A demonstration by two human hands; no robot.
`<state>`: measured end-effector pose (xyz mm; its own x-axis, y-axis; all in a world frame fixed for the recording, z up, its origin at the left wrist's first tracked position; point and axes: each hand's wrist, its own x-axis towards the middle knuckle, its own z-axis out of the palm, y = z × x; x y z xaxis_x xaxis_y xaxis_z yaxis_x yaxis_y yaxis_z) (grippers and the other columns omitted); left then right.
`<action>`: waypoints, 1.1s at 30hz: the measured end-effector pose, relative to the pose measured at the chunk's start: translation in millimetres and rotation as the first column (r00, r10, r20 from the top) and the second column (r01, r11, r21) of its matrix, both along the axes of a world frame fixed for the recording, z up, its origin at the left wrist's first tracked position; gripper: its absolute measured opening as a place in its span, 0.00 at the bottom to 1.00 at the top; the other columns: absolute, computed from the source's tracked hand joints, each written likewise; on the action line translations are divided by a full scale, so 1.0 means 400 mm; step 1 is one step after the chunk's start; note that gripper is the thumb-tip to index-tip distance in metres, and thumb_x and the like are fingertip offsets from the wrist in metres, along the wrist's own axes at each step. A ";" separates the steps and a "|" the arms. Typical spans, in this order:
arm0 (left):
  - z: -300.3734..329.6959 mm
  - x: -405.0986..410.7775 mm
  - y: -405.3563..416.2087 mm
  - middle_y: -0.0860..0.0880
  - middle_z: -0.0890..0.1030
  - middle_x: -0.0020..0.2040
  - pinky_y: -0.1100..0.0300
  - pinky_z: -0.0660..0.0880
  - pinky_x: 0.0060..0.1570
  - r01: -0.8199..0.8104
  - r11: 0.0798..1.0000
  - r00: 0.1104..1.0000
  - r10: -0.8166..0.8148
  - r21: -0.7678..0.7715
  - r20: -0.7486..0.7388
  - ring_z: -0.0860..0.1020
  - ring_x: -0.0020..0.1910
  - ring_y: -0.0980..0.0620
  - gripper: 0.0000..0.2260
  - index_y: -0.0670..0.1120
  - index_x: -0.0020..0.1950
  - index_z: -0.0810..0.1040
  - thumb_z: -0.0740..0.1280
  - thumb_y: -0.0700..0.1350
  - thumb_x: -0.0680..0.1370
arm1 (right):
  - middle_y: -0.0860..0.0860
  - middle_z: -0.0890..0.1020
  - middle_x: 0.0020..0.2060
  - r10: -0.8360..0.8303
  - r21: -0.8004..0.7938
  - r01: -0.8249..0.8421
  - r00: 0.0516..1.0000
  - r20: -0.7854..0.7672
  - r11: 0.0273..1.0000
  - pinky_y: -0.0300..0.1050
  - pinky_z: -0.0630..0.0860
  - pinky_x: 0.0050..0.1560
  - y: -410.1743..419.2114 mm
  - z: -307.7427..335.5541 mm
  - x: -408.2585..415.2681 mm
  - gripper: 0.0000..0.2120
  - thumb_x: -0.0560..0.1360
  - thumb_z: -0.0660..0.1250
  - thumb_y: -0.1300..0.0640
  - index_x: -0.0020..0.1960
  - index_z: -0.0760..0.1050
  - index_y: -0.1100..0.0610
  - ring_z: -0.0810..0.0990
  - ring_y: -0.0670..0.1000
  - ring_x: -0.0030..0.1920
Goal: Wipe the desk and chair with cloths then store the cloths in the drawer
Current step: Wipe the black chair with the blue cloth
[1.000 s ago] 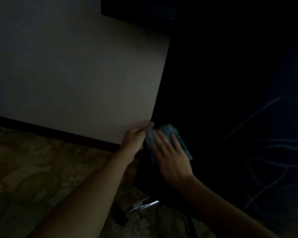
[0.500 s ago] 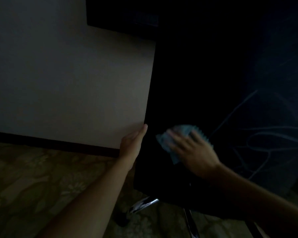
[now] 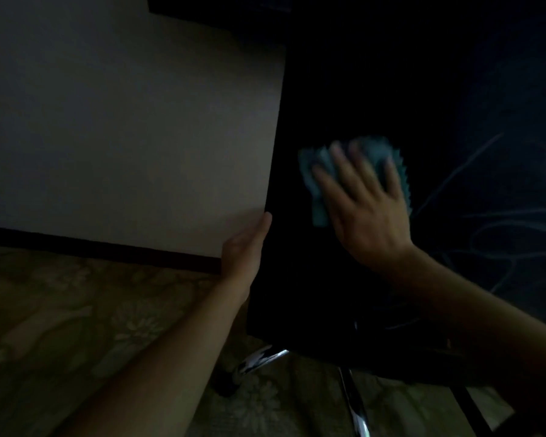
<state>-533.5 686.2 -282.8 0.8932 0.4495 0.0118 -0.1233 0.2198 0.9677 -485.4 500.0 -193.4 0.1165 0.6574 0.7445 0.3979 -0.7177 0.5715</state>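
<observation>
Black chair (image 3: 344,105) under wipe; very dim lighting, fine detail limited.

Pale wall (image 3: 123,121) fills the far left, with a dark skirting strip along its base, above a patterned carpet (image 3: 60,326) on the near left. The chair's dark surface occupies the centre and right; chrome base legs (image 3: 262,357) show below it, near. Faint cables (image 3: 501,228) trail at the right. Left hand (image 3: 245,247) lies along the chair's left edge, thumb straight against it; the fingers are hidden behind the edge, so its grip cannot be told. Right hand (image 3: 364,203) is spread, fingers straight, pressing flat on a teal cloth (image 3: 320,181) against the chair surface at centre; the cloth's zigzag edge shows at the hand's right side, motion-blurred.
</observation>
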 end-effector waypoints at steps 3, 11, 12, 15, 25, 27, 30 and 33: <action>-0.004 0.011 -0.011 0.61 0.84 0.39 0.70 0.75 0.37 -0.013 1.000 0.999 0.012 -0.026 -0.030 0.81 0.39 0.64 0.13 0.56 0.45 0.83 0.71 0.64 0.71 | 0.54 0.53 0.78 -0.009 0.210 0.010 1.000 -0.009 0.978 0.61 0.43 0.77 0.071 -0.012 -0.009 0.24 0.83 0.56 0.52 0.78 0.60 0.52 0.53 0.57 0.79; -0.023 0.015 0.007 0.59 0.83 0.47 0.66 0.76 0.47 -0.021 0.999 1.000 0.021 -0.040 -0.016 0.80 0.47 0.62 0.19 0.52 0.55 0.83 0.72 0.62 0.71 | 0.54 0.55 0.77 -0.025 -0.276 -0.034 0.978 -0.209 0.961 0.56 0.36 0.75 0.092 -0.309 -0.022 0.40 0.68 0.75 0.52 0.75 0.62 0.54 0.54 0.54 0.77; -0.025 0.011 0.009 0.56 0.84 0.49 0.63 0.77 0.48 -0.021 0.998 0.999 0.019 -0.062 -0.042 0.81 0.48 0.59 0.19 0.52 0.54 0.83 0.72 0.63 0.71 | 0.54 0.56 0.77 0.022 -0.211 -0.064 0.981 -0.193 0.975 0.56 0.39 0.76 0.100 -0.267 -0.023 0.33 0.70 0.72 0.53 0.73 0.68 0.54 0.56 0.55 0.77; -0.032 0.006 0.023 0.55 0.84 0.53 0.61 0.78 0.50 0.062 0.995 0.995 -0.068 -0.082 -0.070 0.81 0.51 0.57 0.21 0.53 0.57 0.82 0.71 0.65 0.70 | 0.55 0.56 0.78 0.049 -0.086 -0.069 0.975 -0.215 0.994 0.58 0.41 0.78 0.111 -0.263 -0.036 0.23 0.77 0.63 0.54 0.72 0.70 0.54 0.53 0.56 0.78; -0.174 -0.015 0.054 0.52 0.81 0.58 0.52 0.71 0.51 0.224 0.966 0.946 -0.248 -0.133 -0.208 0.77 0.57 0.52 0.22 0.53 0.62 0.78 0.60 0.66 0.78 | 0.57 0.59 0.77 0.065 0.104 -0.049 0.986 -0.153 0.993 0.62 0.43 0.76 0.135 -0.265 -0.030 0.22 0.82 0.57 0.56 0.75 0.65 0.58 0.55 0.58 0.78; -0.212 -0.023 0.043 0.51 0.80 0.60 0.54 0.69 0.47 0.196 0.972 0.939 -0.224 -0.128 -0.261 0.76 0.57 0.52 0.22 0.53 0.62 0.78 0.58 0.66 0.78 | 0.58 0.59 0.77 0.039 0.030 -0.034 0.979 -0.201 0.999 0.62 0.41 0.77 0.139 -0.344 -0.041 0.25 0.80 0.61 0.57 0.75 0.64 0.59 0.52 0.59 0.79; -0.260 -0.028 0.039 0.47 0.78 0.64 0.50 0.70 0.58 0.173 0.974 0.932 -0.209 -0.143 -0.297 0.75 0.61 0.48 0.22 0.50 0.65 0.77 0.57 0.63 0.80 | 0.57 0.58 0.76 -0.041 -0.394 -0.080 0.956 -0.289 0.916 0.58 0.34 0.76 0.081 -0.548 -0.051 0.40 0.71 0.72 0.56 0.77 0.58 0.59 0.42 0.57 0.79; -0.284 -0.028 0.044 0.46 0.78 0.64 0.47 0.68 0.65 0.164 0.964 0.939 -0.218 -0.210 -0.268 0.75 0.63 0.47 0.22 0.52 0.61 0.78 0.55 0.64 0.80 | 0.56 0.60 0.75 0.033 -0.471 -0.131 0.977 -0.211 0.873 0.56 0.34 0.77 0.083 -0.530 -0.021 0.36 0.71 0.69 0.56 0.75 0.60 0.59 0.51 0.56 0.78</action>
